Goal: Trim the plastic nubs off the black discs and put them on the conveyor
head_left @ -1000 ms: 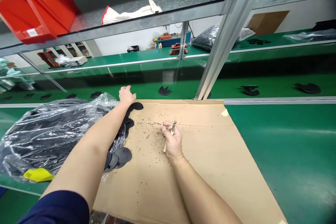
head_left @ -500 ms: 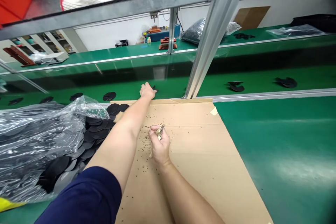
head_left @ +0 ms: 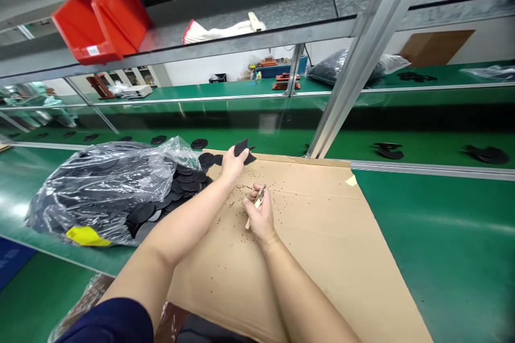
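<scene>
My left hand [head_left: 234, 163] is closed on black pieces [head_left: 241, 147] above the far edge of a cardboard sheet [head_left: 322, 236]. Nearer to me, my right hand [head_left: 261, 214] grips a small cream-handled tool [head_left: 259, 198], its dark tip pointing away. Tiny dark bits lie scattered on the cardboard round both hands. Left of the cardboard, black discs [head_left: 189, 177] spill from a clear plastic bag [head_left: 100, 187].
Clusters of black pieces [head_left: 159, 140] lie along the green belt [head_left: 273, 142] beyond the cardboard. A slanted metal post [head_left: 354, 64] rises behind it. Overhead, a shelf holds a red bin [head_left: 100, 16] and a white glove [head_left: 221, 32].
My left hand has come back from the belt, and black pieces now show in its grasp. My right hand still holds the tool. The view has shifted left and up.
</scene>
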Demonstrator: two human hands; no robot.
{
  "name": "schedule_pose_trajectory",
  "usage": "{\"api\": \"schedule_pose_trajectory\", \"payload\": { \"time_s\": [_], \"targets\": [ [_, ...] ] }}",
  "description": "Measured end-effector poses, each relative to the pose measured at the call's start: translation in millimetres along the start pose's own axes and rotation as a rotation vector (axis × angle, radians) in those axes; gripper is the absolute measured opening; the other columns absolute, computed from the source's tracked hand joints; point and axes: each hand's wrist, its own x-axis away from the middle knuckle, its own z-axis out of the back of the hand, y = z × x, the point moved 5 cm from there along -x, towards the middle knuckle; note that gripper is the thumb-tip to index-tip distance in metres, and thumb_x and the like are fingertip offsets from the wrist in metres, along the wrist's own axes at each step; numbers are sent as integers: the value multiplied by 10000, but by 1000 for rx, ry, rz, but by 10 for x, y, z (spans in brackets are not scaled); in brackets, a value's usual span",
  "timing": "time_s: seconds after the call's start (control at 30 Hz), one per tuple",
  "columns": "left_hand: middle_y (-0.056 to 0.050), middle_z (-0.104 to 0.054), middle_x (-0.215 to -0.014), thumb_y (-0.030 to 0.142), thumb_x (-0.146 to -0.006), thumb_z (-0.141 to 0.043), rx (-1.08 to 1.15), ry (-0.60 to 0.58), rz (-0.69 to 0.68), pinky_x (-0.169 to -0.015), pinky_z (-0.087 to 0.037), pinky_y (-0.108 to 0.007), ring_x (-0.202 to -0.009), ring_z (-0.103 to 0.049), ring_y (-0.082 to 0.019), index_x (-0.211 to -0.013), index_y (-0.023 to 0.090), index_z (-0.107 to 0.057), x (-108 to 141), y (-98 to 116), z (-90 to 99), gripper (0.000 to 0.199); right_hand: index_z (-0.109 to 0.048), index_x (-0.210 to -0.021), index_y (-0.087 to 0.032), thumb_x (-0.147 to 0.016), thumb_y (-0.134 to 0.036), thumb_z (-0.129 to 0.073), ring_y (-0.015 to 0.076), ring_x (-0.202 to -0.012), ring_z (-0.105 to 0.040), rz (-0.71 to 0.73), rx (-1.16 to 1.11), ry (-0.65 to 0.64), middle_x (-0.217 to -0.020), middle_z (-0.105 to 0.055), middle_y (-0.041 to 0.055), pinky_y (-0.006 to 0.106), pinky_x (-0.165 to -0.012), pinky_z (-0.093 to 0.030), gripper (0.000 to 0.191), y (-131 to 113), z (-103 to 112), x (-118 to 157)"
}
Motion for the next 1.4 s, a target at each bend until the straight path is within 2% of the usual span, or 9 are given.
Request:
{"api": "schedule_pose_trajectory", "payload": {
  "time_s": [0.1, 0.23, 0.33, 0.47, 0.53, 0.63, 0.87, 1.17, 1.4],
  "targets": [
    [-32, -634, -785, 343, -710, -712, 101, -18, 96, -568, -437, -248, -667, -581, -142, -942, 165, -591, 392, -7, 339, 317, -540, -1074, -190, -749, -434, -630, 176, -809, -571, 5, 166, 1, -894, -571, 23, 335, -790, -466, 416, -59, -7, 13],
    [-27, -625, -735, 340, -666, -758, 287, -105, 220, -582, -473, -273, -659, -614, -162, -932, 170, -533, 764, -131, 619, 388, -570, -1072, -153, -806, -524, -550, 170, -682, -580, 60, 242, 9, -810, -618, 31, 330, -714, -489, 457, -221, -2, 12],
    [7, -587, -661, 280, -664, -755, 460, -109, 327, -526, -431, -234, -553, -568, -119, -880, 179, -494, 880, -264, 738, 354, -582, -1106, -148, -827, -530, -534, 208, -820, -609, 193, 385, 11, -912, -651, 78, 369, -814, -490, 475, -367, 21, 16],
    [34, -538, -585, 183, -680, -707, 591, -214, 462, -442, -321, -193, -403, -417, -55, -807, 186, -447, 898, -357, 757, 290, -489, -1278, -133, -773, -478, -622, 288, -1084, -536, 344, 698, -75, -1167, -576, 157, 448, -948, -442, 626, -475, -1, 56],
    [37, -528, -572, 147, -687, -681, 633, -232, 500, -431, -296, -185, -382, -382, -45, -807, 187, -445, 882, -366, 769, 268, -419, -1357, -122, -793, -413, -608, 295, -1067, -529, 396, 832, -174, -1142, -569, 159, 458, -937, -448, 663, -470, -49, 85],
    [42, -510, -557, 124, -690, -653, 698, -188, 546, -419, -267, -173, -362, -345, -29, -797, 183, -444, 864, -371, 802, 242, -413, -1379, -124, -856, -334, -529, 281, -979, -543, 500, 975, -276, -1060, -589, 142, 446, -905, -460, 575, -445, -118, 125],
    [45, -507, -558, 120, -684, -645, 703, -183, 534, -411, -259, -170, -355, -339, -28, -773, 183, -431, 882, -323, 811, 240, -496, -1309, -116, -890, -313, -508, 234, -901, -568, 718, 995, -256, -1000, -630, 117, 361, -887, -468, 463, -468, -170, 181],
    [53, -497, -554, 131, -695, -653, 691, -204, 520, -413, -256, -173, -351, -328, -26, -781, 190, -418, 887, -341, 803, 257, -532, -1288, -157, -880, -284, -515, 212, -850, -581, 727, 1052, -224, -948, -647, 82, 312, -837, -474, 428, -468, -148, 190],
    [55, -492, -547, 127, -689, -660, 665, -164, 508, -424, -276, -176, -361, -327, -28, -785, 190, -419, 891, -363, 810, 267, -553, -1283, -225, -812, -156, -502, 204, -813, -575, 622, 1189, -231, -892, -647, 50, 292, -790, -455, 478, -460, -120, 163]
  ]
}}
